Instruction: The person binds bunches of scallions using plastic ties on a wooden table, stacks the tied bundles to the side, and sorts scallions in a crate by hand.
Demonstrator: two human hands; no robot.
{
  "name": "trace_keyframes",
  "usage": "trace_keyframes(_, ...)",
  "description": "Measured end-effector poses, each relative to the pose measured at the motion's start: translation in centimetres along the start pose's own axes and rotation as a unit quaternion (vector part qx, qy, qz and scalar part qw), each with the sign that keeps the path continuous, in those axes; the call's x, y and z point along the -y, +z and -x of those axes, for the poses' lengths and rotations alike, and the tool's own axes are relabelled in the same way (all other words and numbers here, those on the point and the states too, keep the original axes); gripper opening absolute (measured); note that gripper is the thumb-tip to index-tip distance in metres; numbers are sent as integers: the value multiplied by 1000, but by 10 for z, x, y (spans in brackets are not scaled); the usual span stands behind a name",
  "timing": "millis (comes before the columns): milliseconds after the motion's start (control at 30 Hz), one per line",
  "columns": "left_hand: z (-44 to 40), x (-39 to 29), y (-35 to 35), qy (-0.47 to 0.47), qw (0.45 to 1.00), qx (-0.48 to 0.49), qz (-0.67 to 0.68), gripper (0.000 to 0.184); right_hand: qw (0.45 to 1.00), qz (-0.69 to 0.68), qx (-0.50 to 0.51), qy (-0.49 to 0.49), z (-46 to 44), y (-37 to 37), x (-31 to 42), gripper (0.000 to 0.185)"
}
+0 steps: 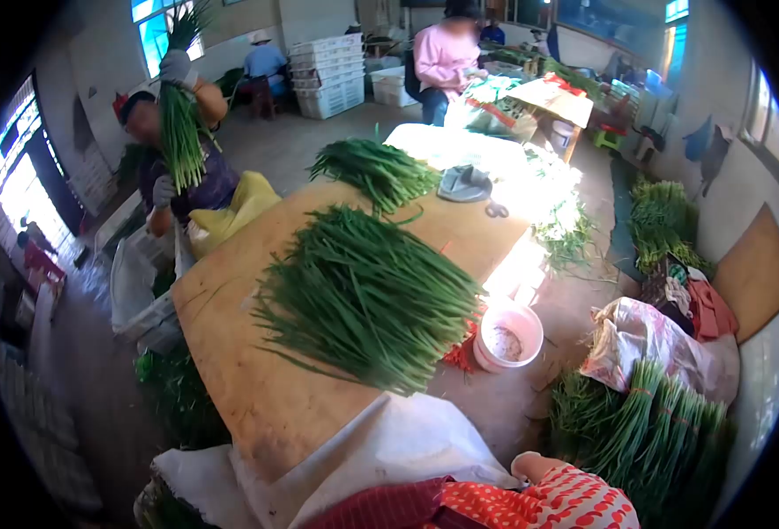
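Observation:
A large pile of long green leafy stalks [367, 295], resembling garlic chives, lies across the wooden table [231, 388] in front of me. Behind it rests a smaller bunch of the same greens [376, 172]. My right hand [533, 467] shows only in part at the bottom, beyond a red patterned sleeve [548, 502]. Its fingers are hidden, so I cannot see whether it holds anything. Nearest to it are the white sheet [398, 445] over the table's front edge and the tied green bundles on the floor [654, 423]. My left hand is out of view.
At left, a co-worker's gloved hands hold up a bunch of greens [182, 141]. A grey scale-like object [465, 183] and scissors [496, 210] lie on the table. A pink bucket [507, 335] stands beside it. White crates [328, 79] and another person [447, 62] are farther back.

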State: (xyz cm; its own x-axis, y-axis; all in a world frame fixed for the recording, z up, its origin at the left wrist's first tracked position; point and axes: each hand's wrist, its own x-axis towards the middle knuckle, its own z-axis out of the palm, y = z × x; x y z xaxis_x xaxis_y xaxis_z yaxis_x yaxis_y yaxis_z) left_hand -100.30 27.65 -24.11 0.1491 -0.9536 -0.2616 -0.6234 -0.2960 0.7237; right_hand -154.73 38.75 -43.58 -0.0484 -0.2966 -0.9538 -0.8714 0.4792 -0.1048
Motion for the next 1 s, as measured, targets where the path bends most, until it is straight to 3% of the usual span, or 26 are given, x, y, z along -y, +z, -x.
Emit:
trace_keyframes(233,-14,-30,25,10,999,51,-8,26,997,44,56,22,3,7,-21,37)
trace_keyframes(600,52,2,23,-113,990,79,-27,27,941,235,220,109,-11,22,-52,39)
trace_keyframes(667,74,4,18,-139,987,82,-25,27,947,98,269,147,-47,39,-67,42)
trace_keyframes(700,81,6,16,-147,985,83,-26,27,942,153,276,112,31,-12,4,43)
trace_keyframes(767,103,11,12,-166,982,87,-25,27,945,191,252,84,-1,8,-20,40)
trace_keyframes(833,126,16,4,-186,977,97,-25,27,936,236,260,31,26,-10,-3,39)
trace_keyframes(967,166,34,-10,-224,964,142,-35,27,933,198,293,65,58,-32,28,39)
trace_keyframes(1000,175,39,-16,-232,958,161,-40,27,939,221,260,34,67,-36,36,34)
